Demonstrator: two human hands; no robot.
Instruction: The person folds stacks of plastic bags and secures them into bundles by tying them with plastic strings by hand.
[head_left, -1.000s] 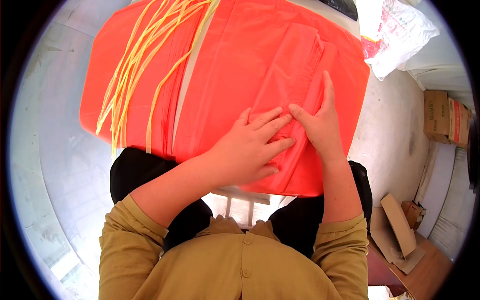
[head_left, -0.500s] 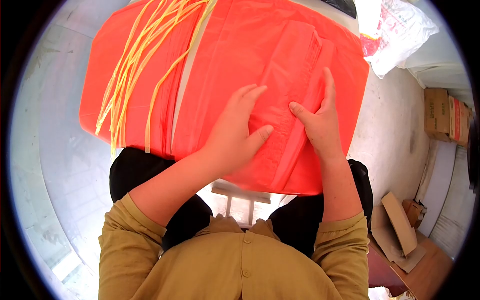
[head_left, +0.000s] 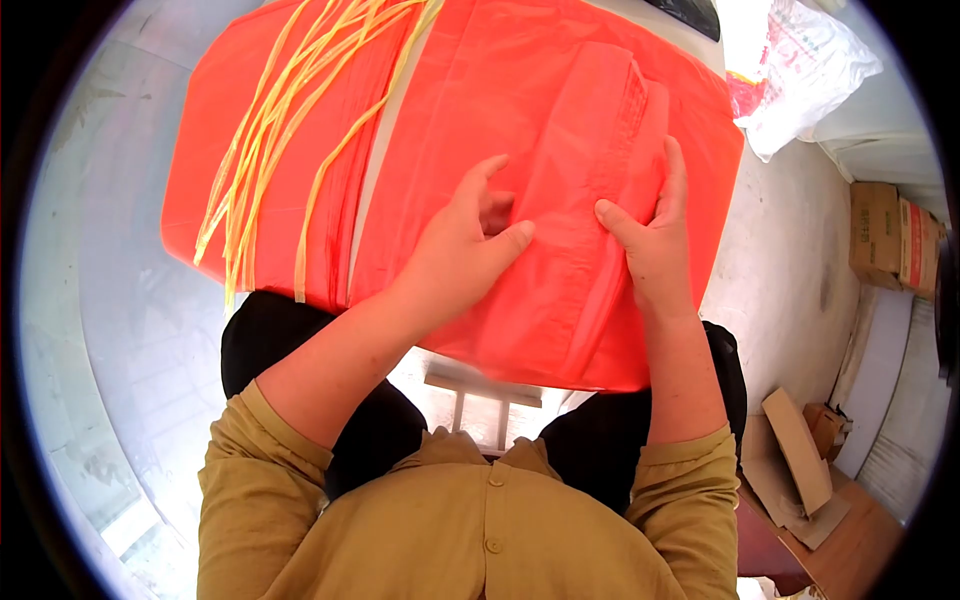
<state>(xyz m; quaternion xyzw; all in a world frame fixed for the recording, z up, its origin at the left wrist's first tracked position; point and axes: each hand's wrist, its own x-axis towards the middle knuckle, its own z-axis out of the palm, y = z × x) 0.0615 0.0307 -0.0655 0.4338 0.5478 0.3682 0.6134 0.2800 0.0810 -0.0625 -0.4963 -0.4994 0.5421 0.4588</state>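
Your left hand (head_left: 458,245) is half-curled, your right hand (head_left: 656,252) loosely spread; uneven pressure could skew the folded red plastic (head_left: 575,160).

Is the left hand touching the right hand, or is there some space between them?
Apart. The head view shows red plastic between the left hand and the right hand.

Forearms (head_left: 345,365) reaching forward, left hand (head_left: 467,232) partly curled, right hand (head_left: 652,240) spread

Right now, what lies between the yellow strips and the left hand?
Red plastic, split by a narrow pale strip; the head view shows it.
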